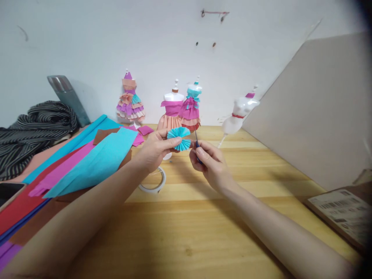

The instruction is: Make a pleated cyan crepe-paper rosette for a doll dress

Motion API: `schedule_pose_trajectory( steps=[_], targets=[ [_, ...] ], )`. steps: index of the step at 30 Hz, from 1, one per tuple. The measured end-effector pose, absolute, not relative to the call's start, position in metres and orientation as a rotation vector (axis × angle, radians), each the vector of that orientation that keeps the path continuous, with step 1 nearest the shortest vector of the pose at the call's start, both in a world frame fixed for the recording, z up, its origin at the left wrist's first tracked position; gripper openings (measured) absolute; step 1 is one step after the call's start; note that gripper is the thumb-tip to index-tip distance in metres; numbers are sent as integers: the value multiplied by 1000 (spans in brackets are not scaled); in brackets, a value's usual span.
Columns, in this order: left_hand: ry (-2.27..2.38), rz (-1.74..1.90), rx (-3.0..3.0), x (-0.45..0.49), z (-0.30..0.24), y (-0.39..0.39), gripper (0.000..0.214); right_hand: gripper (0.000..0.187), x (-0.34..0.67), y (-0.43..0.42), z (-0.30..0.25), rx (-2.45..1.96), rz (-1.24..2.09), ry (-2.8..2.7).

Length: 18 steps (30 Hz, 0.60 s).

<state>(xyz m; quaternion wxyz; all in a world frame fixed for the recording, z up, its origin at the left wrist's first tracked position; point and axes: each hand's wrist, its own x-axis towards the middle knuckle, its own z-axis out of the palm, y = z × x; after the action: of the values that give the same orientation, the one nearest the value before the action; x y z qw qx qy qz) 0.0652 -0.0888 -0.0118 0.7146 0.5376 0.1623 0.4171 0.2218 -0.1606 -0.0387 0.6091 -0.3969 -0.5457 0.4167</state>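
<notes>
Between its thumb and fingers, my left hand (158, 149) pinches a pleated turquoise paper fan (180, 133). The fan is spread into a nearly full round with a gap on its right side. My right hand (210, 161) is closed around small dark-handled scissors (197, 145), their blades pointing up. The scissors are just right of the fan, and the right fingertips come close to its edge. Behind the hands stand a mini dress form (171, 110) in a magenta and peach paper dress and another dress form (192, 102) in turquoise, magenta and red.
A roll of tape (162, 182) lies on the wooden table (186, 236). Coloured crepe paper (95, 162) is piled at the left by a striped cloth (35, 124) and a bottle (68, 99). Another dressed form (130, 97) and a bare white form (242, 108) stand behind. A labelled parcel (343, 209) is at right.
</notes>
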Motion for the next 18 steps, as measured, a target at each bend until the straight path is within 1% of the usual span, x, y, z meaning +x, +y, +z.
schedule_pose_trajectory(
  steps=[7,11,14,18],
  targets=[
    [363,876,1142,66,-12,-90,25,26,222,-161,-36,-913,949,-1187],
    [361,883,1092,67,-10,-93,24,31,221,-161,-41,-909,943,-1185],
    [353,918,1016,69,-12,-95,19,36,218,-161,-50,-908,933,-1224],
    [343,951,971,72,-16,-96,16,36,213,-161,-61,-885,971,-1266]
  ],
)
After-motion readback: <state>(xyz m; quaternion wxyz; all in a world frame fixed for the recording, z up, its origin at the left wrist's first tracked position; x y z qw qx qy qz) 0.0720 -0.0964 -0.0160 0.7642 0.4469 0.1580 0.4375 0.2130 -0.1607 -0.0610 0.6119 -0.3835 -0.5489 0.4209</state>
